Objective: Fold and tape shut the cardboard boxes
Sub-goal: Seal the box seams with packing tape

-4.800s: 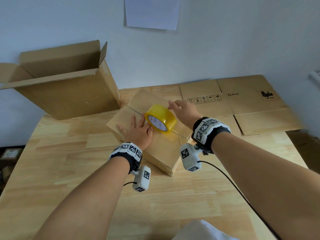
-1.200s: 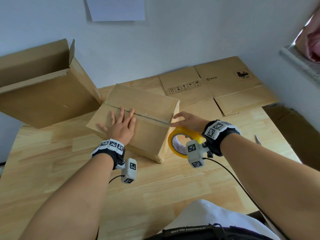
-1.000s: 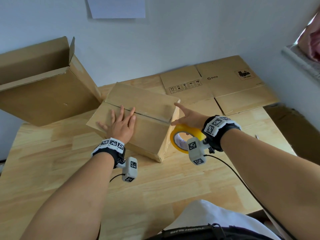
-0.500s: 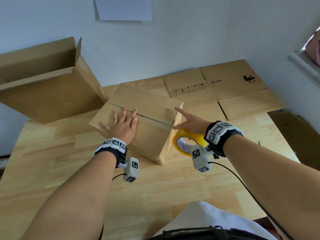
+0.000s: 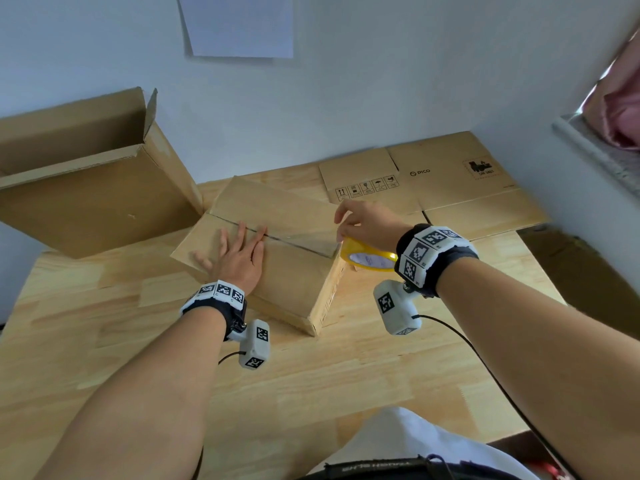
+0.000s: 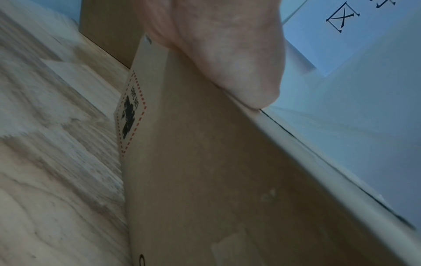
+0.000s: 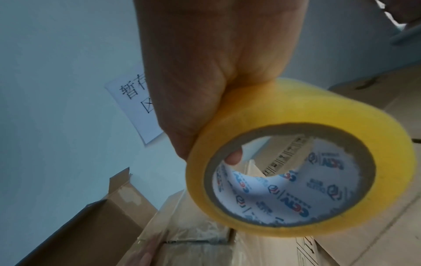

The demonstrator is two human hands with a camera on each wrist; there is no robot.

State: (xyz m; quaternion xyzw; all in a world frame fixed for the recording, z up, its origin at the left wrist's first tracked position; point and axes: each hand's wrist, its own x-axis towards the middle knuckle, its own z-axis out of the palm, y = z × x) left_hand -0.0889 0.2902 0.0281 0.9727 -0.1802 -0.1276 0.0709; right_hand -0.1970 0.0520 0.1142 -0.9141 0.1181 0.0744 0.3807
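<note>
We are pressing our left hand point(image 5: 239, 258) flat, fingers straight, on the closed cardboard box point(image 5: 294, 289), fingertips at its centre seam. Just right of that hand, our right hand point(image 5: 367, 223) is gripping the yellow tape roll point(image 5: 369, 259) at the box's right edge, a clear strip of tape point(image 5: 308, 241) stretching from the roll along the seam toward our left fingers.
</note>
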